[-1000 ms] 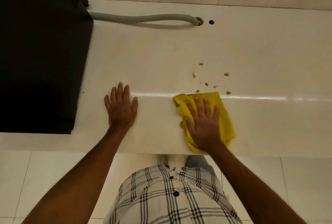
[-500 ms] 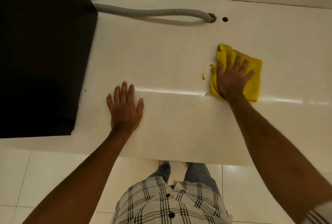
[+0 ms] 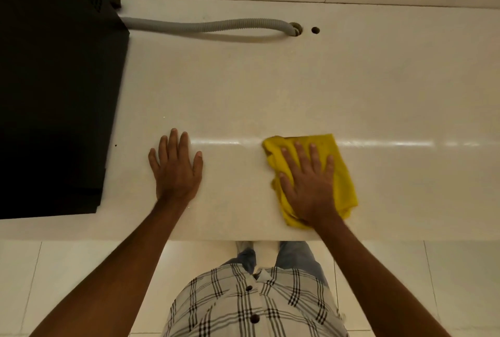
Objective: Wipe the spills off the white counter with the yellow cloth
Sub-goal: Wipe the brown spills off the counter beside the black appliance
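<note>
The yellow cloth lies crumpled on the white counter near its front edge, right of centre. My right hand presses flat on top of the cloth with fingers spread. My left hand rests palm-down on the bare counter to the left, holding nothing. No brown spill drops show on the counter around the cloth.
A large black appliance covers the counter's left side. A grey corrugated hose runs from it to a hole near the back, beside a smaller hole. The tiled floor lies below the front edge.
My right hand pushed the cloth out over the brown drops, then pulled it back toward the front edge. The drops seen earlier are no longer visible. My left hand stayed put.
</note>
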`<state>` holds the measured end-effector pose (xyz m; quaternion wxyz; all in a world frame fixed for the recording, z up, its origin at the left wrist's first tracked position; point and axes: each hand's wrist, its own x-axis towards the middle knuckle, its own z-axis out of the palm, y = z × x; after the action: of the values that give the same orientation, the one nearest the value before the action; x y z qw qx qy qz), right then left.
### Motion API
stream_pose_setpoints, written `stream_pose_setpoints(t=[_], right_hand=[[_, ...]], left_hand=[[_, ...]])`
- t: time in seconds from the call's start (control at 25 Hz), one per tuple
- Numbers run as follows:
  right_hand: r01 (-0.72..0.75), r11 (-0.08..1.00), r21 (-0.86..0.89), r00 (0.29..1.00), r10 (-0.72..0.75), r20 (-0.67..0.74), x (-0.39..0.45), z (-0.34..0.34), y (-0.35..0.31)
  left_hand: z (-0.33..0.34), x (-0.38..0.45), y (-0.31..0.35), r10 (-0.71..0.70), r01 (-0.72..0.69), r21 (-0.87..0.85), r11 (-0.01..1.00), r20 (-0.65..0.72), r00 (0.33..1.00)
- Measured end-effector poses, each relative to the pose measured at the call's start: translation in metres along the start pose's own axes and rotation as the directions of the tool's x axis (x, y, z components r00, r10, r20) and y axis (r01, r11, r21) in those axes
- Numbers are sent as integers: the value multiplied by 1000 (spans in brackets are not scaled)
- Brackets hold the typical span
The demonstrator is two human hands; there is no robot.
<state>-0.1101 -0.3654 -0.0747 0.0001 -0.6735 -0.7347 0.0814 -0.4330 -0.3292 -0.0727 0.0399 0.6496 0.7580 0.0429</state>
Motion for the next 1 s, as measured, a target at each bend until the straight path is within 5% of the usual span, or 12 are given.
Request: stream_pose_setpoints(t=[0.2,0.36,0.52,0.72,0.84,1.0], right_hand=[[-332,943,8,943,332,7,67,-29,89],[-489,859,155,871,491,22,181,-44,72],[-278,952,126,960,278,17,211,-33,-42],[132,984,117,991,-130,-19,83,2,-148],[220,971,89,975,-218,-37,2,15,-118],[-20,1000,-14,999,20,-36,-23,5,-6]], left_hand=[[1,0,0,-6,6,-1,1000,-7,1000],[4,2,0,-1,1,1,1000,-7,1000],[4,3,-2,-11,11,18,1000,12,1000],[1,3,-2,-9,9,22,1000,15,1000],[1,0,-3,-2,2,2,1000,21,1000],[1,0,-2,3,-3,5,1000,3,1000]])
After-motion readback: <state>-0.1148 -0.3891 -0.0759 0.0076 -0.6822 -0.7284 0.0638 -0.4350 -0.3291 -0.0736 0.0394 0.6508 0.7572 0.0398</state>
